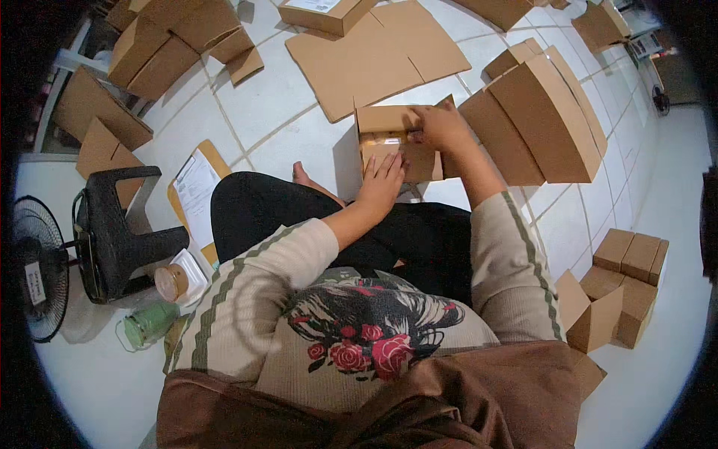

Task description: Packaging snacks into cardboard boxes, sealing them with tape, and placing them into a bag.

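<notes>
A small cardboard box (383,118) with raised flaps stands on the floor in front of my crossed legs. Inside it lies something brownish-yellow in a shiny clear wrap (378,141), partly covered by a flap and my hands. My left hand (382,183) rests on the box's near flap with its fingers stretched out. At the right side of the box, my right hand (443,129) has bent fingers closed over the flap and upper edge. Its fingertips are partly hidden, and I cannot make out whether they also touch the contents.
A flat cardboard sheet (378,56) lies beyond the box. Open cartons (535,112) stand close on its right; more cartons (161,56) are at far left. Left are a clipboard (198,191), black stool (123,236), fan (39,262) and green jar (149,325). Small boxes (628,288) are stacked right.
</notes>
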Tool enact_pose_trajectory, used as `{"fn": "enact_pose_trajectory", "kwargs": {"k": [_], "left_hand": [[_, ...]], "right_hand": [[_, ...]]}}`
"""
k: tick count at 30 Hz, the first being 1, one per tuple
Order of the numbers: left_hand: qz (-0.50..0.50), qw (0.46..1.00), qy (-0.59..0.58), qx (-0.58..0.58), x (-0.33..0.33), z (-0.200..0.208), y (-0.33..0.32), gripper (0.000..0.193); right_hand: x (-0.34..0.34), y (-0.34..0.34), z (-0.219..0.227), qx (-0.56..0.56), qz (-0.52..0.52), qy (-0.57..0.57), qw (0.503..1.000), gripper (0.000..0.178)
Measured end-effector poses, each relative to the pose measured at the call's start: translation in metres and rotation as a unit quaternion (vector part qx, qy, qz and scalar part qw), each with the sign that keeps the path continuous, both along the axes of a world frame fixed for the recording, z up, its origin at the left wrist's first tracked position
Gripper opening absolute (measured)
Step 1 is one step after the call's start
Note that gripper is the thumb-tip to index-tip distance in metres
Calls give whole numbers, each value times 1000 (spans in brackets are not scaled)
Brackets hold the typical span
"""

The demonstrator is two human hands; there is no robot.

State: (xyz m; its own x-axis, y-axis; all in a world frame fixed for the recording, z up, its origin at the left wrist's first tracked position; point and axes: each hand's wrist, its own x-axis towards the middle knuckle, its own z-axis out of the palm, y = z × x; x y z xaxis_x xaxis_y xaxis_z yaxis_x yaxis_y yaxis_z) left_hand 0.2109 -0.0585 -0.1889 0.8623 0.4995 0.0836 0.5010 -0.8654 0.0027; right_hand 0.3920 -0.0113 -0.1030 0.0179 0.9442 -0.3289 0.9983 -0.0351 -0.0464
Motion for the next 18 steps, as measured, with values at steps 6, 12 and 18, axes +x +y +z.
{"fn": "enact_pose_trajectory", "kwargs": {"k": [6, 12, 18], "left_hand": [[-39, 997, -19, -56, -23, 20, 43, 40], [-108, 989, -39, -99, -33, 13, 52, 29], [-124, 984, -79, -99, -18, 13, 62, 24]], "right_hand": [[32, 54, -9, 22, -33, 95, 995, 44], [66, 71, -57, -206, -114, 350, 907, 42], [70, -31, -36, -394, -242, 219, 859, 59]]}}
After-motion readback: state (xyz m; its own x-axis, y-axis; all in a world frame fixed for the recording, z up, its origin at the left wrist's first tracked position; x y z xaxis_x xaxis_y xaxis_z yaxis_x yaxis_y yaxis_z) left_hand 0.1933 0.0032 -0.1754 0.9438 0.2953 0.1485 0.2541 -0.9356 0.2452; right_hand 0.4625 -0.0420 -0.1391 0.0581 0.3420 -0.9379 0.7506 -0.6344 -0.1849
